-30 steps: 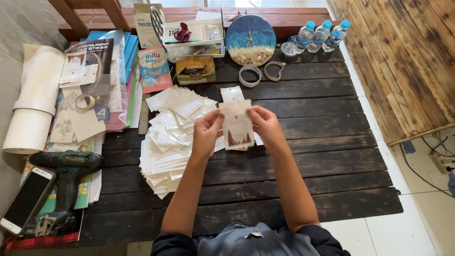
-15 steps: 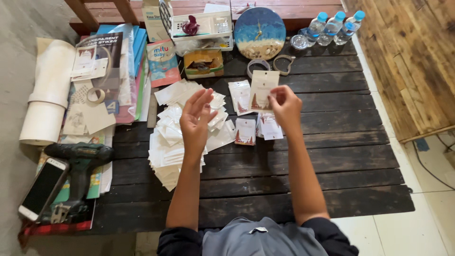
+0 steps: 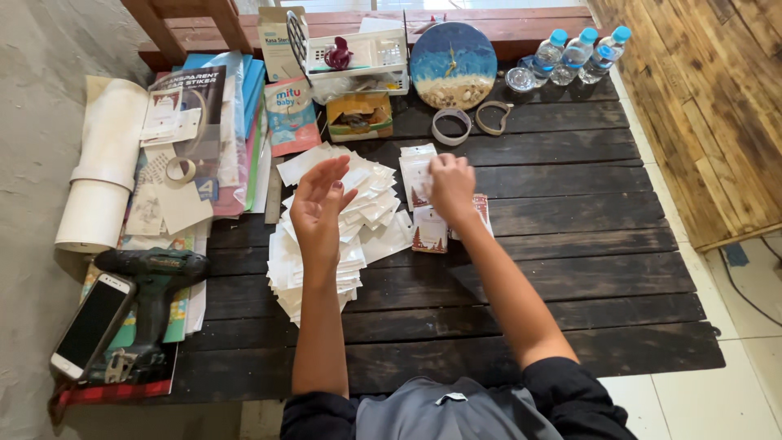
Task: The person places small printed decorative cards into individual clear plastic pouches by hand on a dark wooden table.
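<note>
The right hand point(image 3: 450, 183) is down on a small row of flat little packets point(image 3: 428, 236) in the middle of the dark wooden tabletop point(image 3: 570, 277); its fingers are curled together on the top packet, but I cannot tell if they pinch it. The packets are white with small red tree shapes at the bottom. The left hand point(image 3: 319, 208) is lifted above a big messy heap of white packets point(image 3: 326, 269), its palm turned to the right hand and its fingers spread, holding nothing. Behind the hands sit a brown open box point(image 3: 359, 116), a pink and blue soft pack point(image 3: 290, 116), a white plastic basket point(image 3: 356, 55), a round blue clock point(image 3: 453, 65) and two tape rings point(image 3: 451, 126). Three water bottles with blue caps point(image 3: 580, 53) stand at the far right corner. To the left are sheets of paper, a white roll point(image 3: 102, 175), a dark green drill point(image 3: 151, 293) and a phone point(image 3: 91, 324). The floor is grey on the left and pale tile on the right, beside a wooden wall panel point(image 3: 692, 106).
</note>
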